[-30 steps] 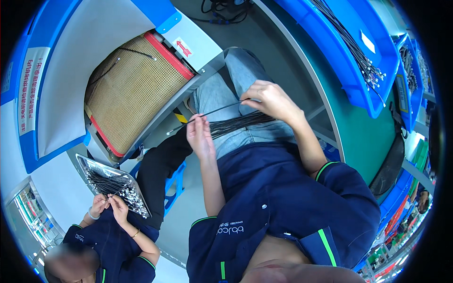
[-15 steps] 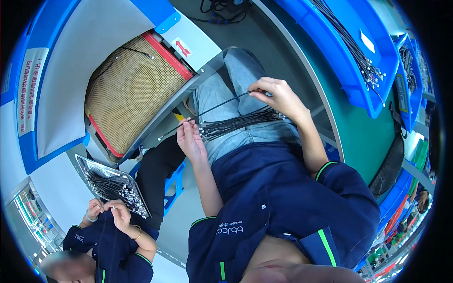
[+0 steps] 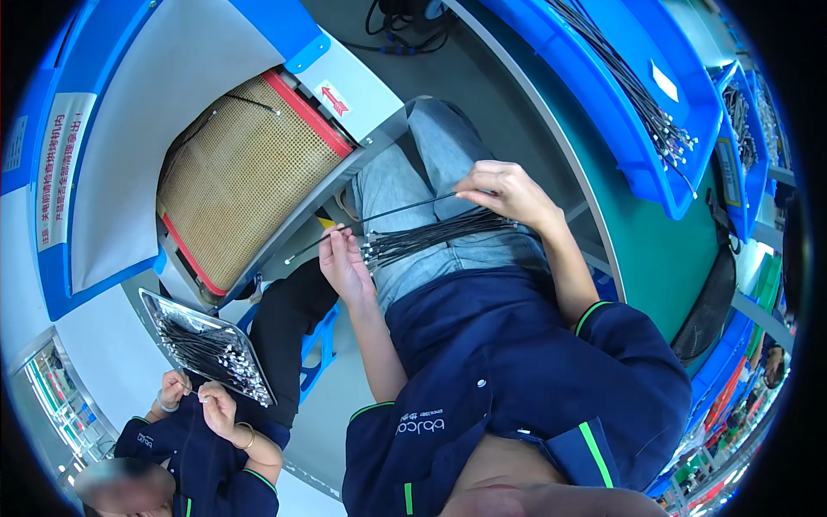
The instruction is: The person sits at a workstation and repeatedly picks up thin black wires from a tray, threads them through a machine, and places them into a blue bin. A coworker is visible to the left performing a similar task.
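A single thin black cable stretches between my hands, above my lap. My left hand pinches it near its left end, where a small silver connector sticks out past the fingers. At the other end my right hand grips it between thumb and fingers, which hide that end. Beneath the held cable, a bundle of similar black cables lies across my thighs, with pale connectors at both ends.
At left, a machine with a brown mesh conveyor belt carries a few cables. A co-worker sits at lower left beside a metal tray of cables. On the green table at right stands a blue bin holding more cables.
My right hand has come down slightly, and the held cable now slopes less steeply. My left hand has shifted a little left and up. The co-worker's hands have moved slightly.
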A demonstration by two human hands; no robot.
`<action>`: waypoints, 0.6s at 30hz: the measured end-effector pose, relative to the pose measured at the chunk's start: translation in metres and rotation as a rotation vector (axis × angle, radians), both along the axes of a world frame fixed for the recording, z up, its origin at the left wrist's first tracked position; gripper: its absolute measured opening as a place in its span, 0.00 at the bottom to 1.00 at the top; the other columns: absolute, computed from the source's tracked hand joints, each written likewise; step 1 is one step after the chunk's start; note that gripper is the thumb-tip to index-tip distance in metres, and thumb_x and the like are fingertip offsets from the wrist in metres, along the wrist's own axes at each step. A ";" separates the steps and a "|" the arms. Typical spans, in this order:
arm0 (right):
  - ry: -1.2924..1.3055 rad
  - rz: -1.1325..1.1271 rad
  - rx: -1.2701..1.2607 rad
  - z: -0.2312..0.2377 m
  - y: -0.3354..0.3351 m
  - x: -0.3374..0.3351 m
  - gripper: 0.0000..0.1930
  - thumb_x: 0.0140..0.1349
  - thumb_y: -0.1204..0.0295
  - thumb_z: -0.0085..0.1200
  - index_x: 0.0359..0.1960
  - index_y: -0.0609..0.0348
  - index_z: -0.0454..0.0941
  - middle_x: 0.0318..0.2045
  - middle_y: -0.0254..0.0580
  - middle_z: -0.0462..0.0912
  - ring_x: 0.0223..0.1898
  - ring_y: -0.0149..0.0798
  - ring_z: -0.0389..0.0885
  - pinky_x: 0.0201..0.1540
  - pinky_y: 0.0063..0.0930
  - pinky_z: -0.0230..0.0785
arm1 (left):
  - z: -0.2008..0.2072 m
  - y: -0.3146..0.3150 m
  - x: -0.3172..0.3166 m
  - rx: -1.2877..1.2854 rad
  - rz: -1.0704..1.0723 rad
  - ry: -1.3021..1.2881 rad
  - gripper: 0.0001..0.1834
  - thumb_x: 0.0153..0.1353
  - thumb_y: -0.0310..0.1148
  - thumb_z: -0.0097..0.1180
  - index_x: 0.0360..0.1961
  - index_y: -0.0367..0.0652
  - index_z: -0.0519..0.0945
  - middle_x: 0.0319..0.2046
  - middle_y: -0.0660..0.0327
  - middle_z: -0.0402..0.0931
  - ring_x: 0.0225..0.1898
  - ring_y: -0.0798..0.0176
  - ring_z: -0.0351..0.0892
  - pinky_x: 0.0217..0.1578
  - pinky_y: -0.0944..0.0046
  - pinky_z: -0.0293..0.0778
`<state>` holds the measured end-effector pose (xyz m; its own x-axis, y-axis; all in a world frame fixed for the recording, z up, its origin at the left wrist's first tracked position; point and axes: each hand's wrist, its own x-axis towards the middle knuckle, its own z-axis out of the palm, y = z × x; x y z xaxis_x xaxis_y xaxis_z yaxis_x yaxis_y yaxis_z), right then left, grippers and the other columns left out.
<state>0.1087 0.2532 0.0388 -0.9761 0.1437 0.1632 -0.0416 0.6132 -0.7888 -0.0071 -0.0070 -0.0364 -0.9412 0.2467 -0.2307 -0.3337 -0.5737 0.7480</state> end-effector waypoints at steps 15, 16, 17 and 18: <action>0.056 0.008 0.010 0.002 0.000 0.005 0.04 0.52 0.76 0.61 0.28 0.60 0.78 0.23 0.39 0.76 0.26 0.40 0.78 0.27 0.30 0.70 | -0.001 0.000 0.000 0.004 -0.017 -0.004 0.08 0.65 0.25 0.50 0.43 0.34 0.75 0.40 0.56 0.77 0.39 0.69 0.78 0.42 0.72 0.77; 0.061 0.018 0.017 0.002 0.001 0.004 0.04 0.52 0.76 0.61 0.28 0.60 0.78 0.23 0.40 0.76 0.26 0.40 0.77 0.28 0.31 0.70 | -0.001 0.000 0.000 0.007 -0.017 -0.006 0.08 0.65 0.25 0.50 0.43 0.34 0.75 0.40 0.56 0.77 0.39 0.69 0.78 0.42 0.72 0.77; 0.066 0.028 0.023 0.003 0.003 0.002 0.04 0.52 0.76 0.61 0.28 0.60 0.78 0.23 0.40 0.75 0.26 0.41 0.77 0.28 0.31 0.70 | -0.001 0.000 -0.001 0.009 -0.016 -0.007 0.08 0.65 0.25 0.50 0.43 0.34 0.75 0.40 0.56 0.77 0.39 0.69 0.78 0.42 0.72 0.77; 0.062 0.032 0.023 0.001 0.001 0.004 0.05 0.51 0.76 0.61 0.29 0.60 0.78 0.22 0.40 0.75 0.26 0.41 0.77 0.28 0.32 0.70 | -0.001 0.000 0.000 0.001 -0.019 -0.013 0.08 0.66 0.25 0.50 0.43 0.34 0.75 0.40 0.56 0.77 0.39 0.69 0.78 0.42 0.72 0.77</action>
<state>0.1127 0.2542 0.0401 -0.9681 0.1078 0.2260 -0.1096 0.6289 -0.7697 -0.0071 -0.0066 -0.0374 -0.9331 0.2652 -0.2428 -0.3547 -0.5680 0.7427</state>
